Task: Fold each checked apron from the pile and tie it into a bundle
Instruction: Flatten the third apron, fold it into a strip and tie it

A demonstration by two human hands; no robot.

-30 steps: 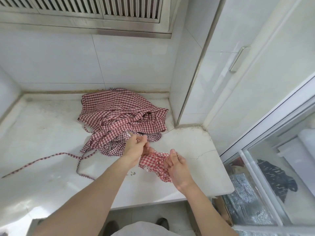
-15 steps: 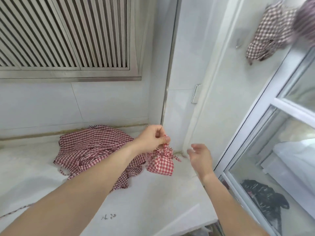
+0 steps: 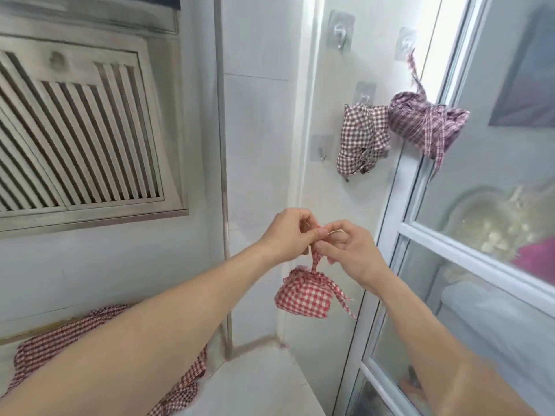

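Change vs half a sec back: right hand (image 3: pixel 348 250) is now joining left hand (image 3: pixel 289 235) at the strap (image 3: pixel 315 259) on top of the red bundle (image 3: pixel 303 295); before, left was carrying it alone w/ right hanging free. Bundle is now lifted well off the surface (image 3: pixel 264 385), hanging in the air below both hands. Both grips are pinching the strap/loop up top, fingers curled on it; a thin pale loop (image 3: pixel 336 232) is showing betw the fingers, can't tell what it is.

Meaning, imo: this one's tied, prob heading for a wall hook.

Room: two bundles (image 3: pixel 363 139) (image 3: pixel 426 127) are already hanging up-right, apart from the hands. Free hooks: (image 3: pixel 321 148) nearest, (image 3: pixel 339 30) higher. Door frame (image 3: pixel 387 235) is sitting just beside right hand, tight on that side. Pile (image 3: pixel 39 349) is lying low-left on surface, still to do.
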